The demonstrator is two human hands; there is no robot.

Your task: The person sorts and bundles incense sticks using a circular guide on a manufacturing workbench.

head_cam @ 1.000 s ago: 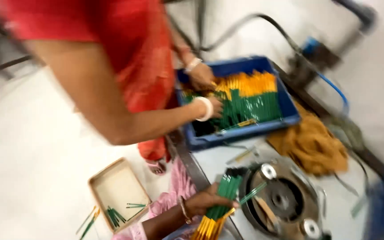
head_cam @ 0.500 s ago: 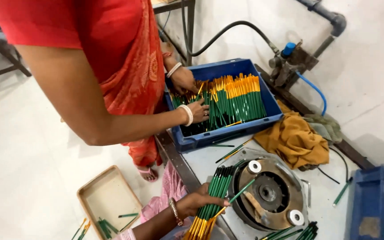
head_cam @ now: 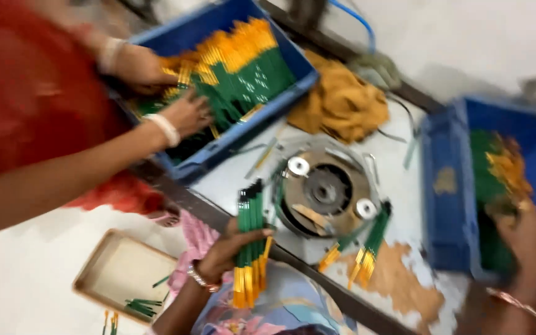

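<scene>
At the counter's (head_cam: pixel 231 180) near edge, the left hand (head_cam: pixel 227 251) is clamped around a bundle of green pencils (head_cam: pixel 250 248), long axis upright in view, yellow ends toward the wearer. The right hand (head_cam: pixel 525 242), blurred, reaches into the right blue crate (head_cam: pixel 448 186); whether it grips anything I cannot tell.

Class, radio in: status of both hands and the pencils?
Left hand gripping pencil bundle. Right hand inside right blue crate. Co-worker's hands in far crate.

The machine (head_cam: pixel 325 191) sits on the table (head_cam: pixel 237 180) between two crates (head_cam: pixel 231 139), with a cloth (head_cam: pixel 342 102) behind it. A tray (head_cam: pixel 116 273) lies on the floor, apparently lower left.
</scene>
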